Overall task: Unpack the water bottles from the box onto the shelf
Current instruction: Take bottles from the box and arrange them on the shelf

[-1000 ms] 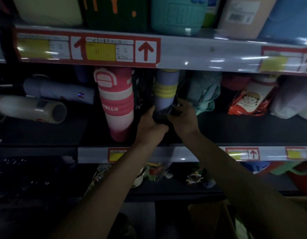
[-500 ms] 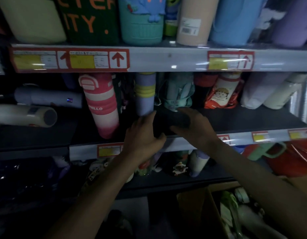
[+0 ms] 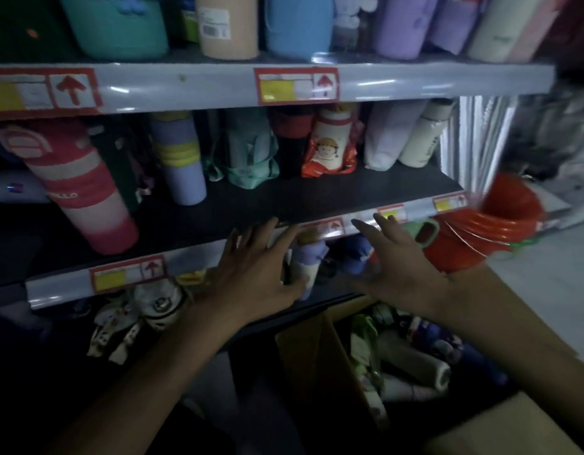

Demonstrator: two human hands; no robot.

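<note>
A cardboard box stands on the floor at the lower right, with several wrapped water bottles lying inside. Above it runs the middle shelf, dark, with bottles along its back: a pink striped one, a lilac one with a yellow band, a teal one and a red-and-white cartoon one. My left hand and my right hand hover in front of the shelf's front edge, fingers spread, holding nothing.
The top shelf carries several large bottles. Under the middle shelf a lower shelf holds small bottles and patterned items. A stack of red buckets stands to the right, beside pale floor.
Both hands have pulled back from the lilac bottle at the shelf's back to its front edge and spread apart. The camera has turned right and down, bringing the box into view.
</note>
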